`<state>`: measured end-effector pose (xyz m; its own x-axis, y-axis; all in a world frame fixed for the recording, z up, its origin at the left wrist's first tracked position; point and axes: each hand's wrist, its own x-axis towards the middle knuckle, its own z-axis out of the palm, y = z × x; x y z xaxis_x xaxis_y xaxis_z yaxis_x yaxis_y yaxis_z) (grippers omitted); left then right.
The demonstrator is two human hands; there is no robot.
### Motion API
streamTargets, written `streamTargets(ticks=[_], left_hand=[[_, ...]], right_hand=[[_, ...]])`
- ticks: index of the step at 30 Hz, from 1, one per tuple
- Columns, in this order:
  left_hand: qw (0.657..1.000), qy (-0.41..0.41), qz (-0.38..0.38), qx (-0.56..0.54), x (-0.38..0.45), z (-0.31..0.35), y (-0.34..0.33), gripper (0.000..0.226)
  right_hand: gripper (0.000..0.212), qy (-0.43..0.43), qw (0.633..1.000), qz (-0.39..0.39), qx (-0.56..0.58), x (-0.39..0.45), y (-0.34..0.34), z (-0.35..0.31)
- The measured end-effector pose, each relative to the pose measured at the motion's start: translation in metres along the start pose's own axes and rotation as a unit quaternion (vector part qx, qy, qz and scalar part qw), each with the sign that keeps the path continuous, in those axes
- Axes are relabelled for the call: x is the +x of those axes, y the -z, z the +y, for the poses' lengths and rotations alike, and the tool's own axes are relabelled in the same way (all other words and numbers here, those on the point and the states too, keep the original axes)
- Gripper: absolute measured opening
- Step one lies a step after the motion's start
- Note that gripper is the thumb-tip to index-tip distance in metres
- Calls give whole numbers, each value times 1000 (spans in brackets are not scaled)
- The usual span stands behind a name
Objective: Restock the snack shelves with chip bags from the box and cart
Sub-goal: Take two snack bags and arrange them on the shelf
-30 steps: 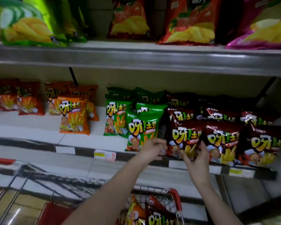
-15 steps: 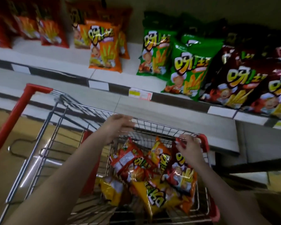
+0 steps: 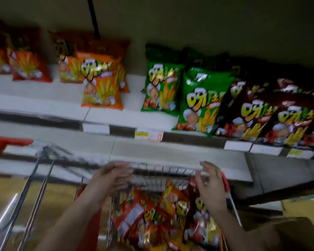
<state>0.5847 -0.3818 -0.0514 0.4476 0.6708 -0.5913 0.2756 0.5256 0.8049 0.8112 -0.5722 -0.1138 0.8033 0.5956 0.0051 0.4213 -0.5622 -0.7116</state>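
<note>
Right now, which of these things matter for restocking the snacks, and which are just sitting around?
Part of the job:
- left hand and right hand, both empty above the cart
- wire cart
- chip bags in the cart
- snack shelf

Just there:
- orange bags, green bags and dark brown bags, already shelved
- yellow price tag

Frame is motion-blurred. Only legible print: big yellow logo "呀!土豆" on the front green bag [image 3: 201, 104] and on the dark red bags [image 3: 272, 120], right of centre. Same logo shape on the orange bag [image 3: 101, 82] and the cart bags [image 3: 152, 220], too smeared to read. Yellow shelf tag [image 3: 149, 135] at centre: print illegible.
</note>
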Motion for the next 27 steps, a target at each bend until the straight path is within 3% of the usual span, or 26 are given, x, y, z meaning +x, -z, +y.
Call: streamTargets(ticks=[2, 4, 6, 10, 13, 14, 17, 20, 27], left_hand=[[997, -64, -47, 9, 6, 46, -20, 19], [990, -124, -65, 32, 16, 89, -43, 18], [981, -169, -76, 63, 27, 122, -70, 31], [953, -256, -45, 157, 51, 162, -125, 63], [936, -227, -21, 267, 77, 168, -152, 133], [925, -217, -18, 310, 83, 167, -159, 146], [902, -226, -15, 368, 104, 155, -175, 146], [892, -218, -7, 395, 109, 153, -186, 139], [869, -219, 15, 443, 112, 157, -181, 130]], right_hand=[[32, 23, 991, 99, 89, 35, 23, -42], [45, 19, 980, 134, 145, 72, 47, -73], [68, -3, 977, 121, 177, 103, 65, -91], [91, -13, 980, -11, 199, 148, 78, -97], [96, -15, 975, -67, 213, 169, 82, -92], [99, -21, 973, -74, 220, 175, 81, -92], [101, -35, 962, -100, 253, 192, 78, -92], [117, -67, 948, -129, 282, 203, 68, -90], [134, -83, 946, -148, 277, 213, 45, -93]])
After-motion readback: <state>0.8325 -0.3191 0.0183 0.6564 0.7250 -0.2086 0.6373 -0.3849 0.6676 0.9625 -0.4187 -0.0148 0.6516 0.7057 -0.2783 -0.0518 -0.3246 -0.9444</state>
